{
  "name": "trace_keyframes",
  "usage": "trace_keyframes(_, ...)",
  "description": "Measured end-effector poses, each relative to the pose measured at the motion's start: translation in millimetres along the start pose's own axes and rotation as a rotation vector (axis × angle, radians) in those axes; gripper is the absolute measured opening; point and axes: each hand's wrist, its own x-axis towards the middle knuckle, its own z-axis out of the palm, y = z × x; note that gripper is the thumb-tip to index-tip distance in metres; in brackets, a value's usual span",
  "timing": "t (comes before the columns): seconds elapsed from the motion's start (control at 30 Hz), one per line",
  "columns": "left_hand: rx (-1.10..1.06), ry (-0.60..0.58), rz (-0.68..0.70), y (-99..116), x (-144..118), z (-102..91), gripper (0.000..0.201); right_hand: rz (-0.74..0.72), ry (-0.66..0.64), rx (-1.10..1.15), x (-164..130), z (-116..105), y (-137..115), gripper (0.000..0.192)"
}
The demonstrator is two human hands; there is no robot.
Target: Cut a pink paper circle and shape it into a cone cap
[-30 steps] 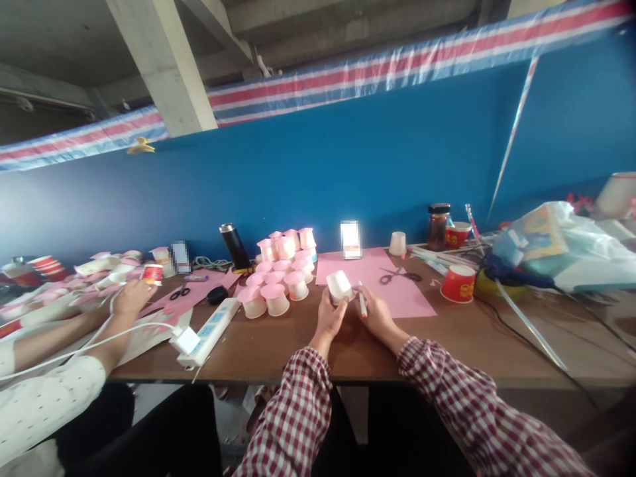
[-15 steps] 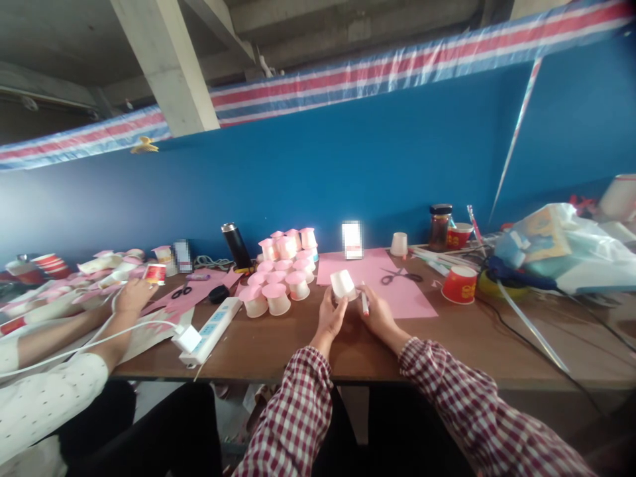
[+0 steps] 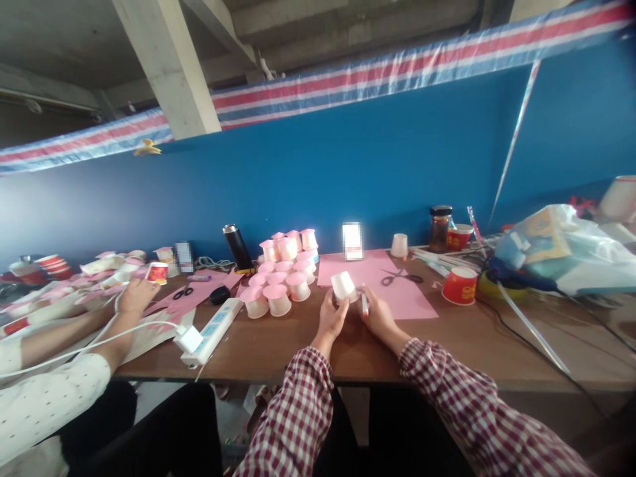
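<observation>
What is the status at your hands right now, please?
Left hand holds white cup. Right hand holds marker, beside cup. Scissors on pink paper behind.

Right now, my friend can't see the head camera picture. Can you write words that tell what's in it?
A person in checked sleeves holds a white paper cup in the left hand and a marker in the right hand, over a brown table. Pink-topped cups, scissors on pink paper, and a co-worker's hand lie nearby.
</observation>
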Motion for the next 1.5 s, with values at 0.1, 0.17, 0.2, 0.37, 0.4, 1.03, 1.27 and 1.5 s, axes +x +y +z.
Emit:
trace_keyframes(0.1, 0.003, 0.002, 0.001, -0.6, 0.1, 0.0, 0.035, 0.003, 0.000, -0.001, 0.1, -1.0, -2.0, 0.031)
trace_keyframes(0.17, 0.001, 0.002, 0.001, -0.8, 0.2, 0.2, 0.035, 0.010, 0.001, -0.001, 0.0, -2.1, -3.8, 0.030)
trace_keyframes(0.2, -0.001, 0.001, 0.001, -0.8, 0.2, 0.2, 0.035, 0.012, 0.001, -0.001, -0.1, -2.5, -4.5, 0.030)
trace_keyframes(0.37, -0.008, -0.007, 0.004, 0.0, -0.3, 0.4, 0.037, 0.018, -0.005, -0.005, -0.4, -2.2, -4.0, 0.031)
trace_keyframes(0.4, -0.008, -0.006, 0.005, 0.0, -0.4, 0.4, 0.037, 0.017, -0.005, -0.006, -0.4, -1.8, -3.4, 0.031)
trace_keyframes(1.03, 0.009, -0.005, -0.001, -4.6, 1.7, 1.0, 0.037, 0.015, 0.002, -0.010, 0.5, 0.3, -0.7, 0.032)
trace_keyframes(1.27, 0.017, -0.007, -0.004, -2.5, 1.1, 0.4, 0.036, 0.002, 0.001, -0.011, -0.5, 1.8, 2.2, 0.032)
trace_keyframes(1.5, 0.021, -0.012, -0.003, -1.7, 0.9, 0.3, 0.036, 0.001, 0.010, -0.019, -0.4, 1.2, 0.9, 0.030)
